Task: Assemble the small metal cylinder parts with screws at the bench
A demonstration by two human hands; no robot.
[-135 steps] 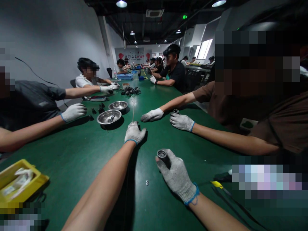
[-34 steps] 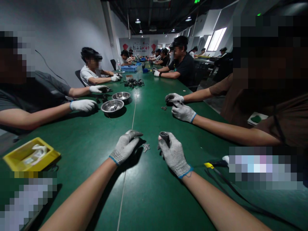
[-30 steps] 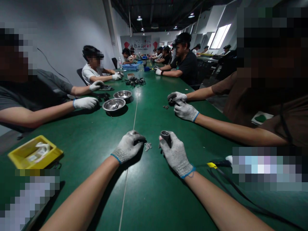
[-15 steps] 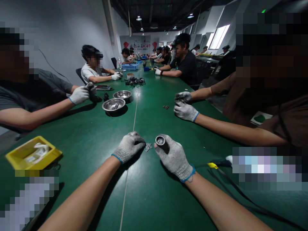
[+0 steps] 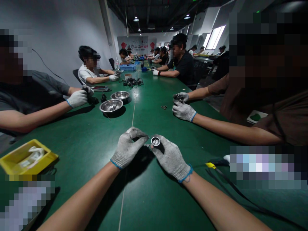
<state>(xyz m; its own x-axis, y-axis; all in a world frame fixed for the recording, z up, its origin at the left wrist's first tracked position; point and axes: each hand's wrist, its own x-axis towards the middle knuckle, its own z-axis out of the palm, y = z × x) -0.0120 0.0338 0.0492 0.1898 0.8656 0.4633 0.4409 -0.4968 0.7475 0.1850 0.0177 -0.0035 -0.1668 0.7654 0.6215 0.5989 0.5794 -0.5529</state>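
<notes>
My left hand, in a grey-white knit glove with a blue cuff, pinches a small metal ring between thumb and fingertip. Below those fingertips lies a small pile of similar rings, partly hidden by the hand. My right hand, gloved alike, is wrapped round a short dark cylinder with a bright rim. Its open end faces me and shows lighter parts inside. The pinched ring is just left of the cylinder's rim, apart from it.
Two steel bowls stand ahead on the green table, one with small metal parts. A yellow bin is at left. A black strap lies at right. Co-workers' gloved hands work at both sides; dark cabled parts lie farther off.
My left hand has risen from the pile with a small metal ring in its pinch. My right hand's cylinder has shifted slightly left in view, nearer to the left fingertips.
</notes>
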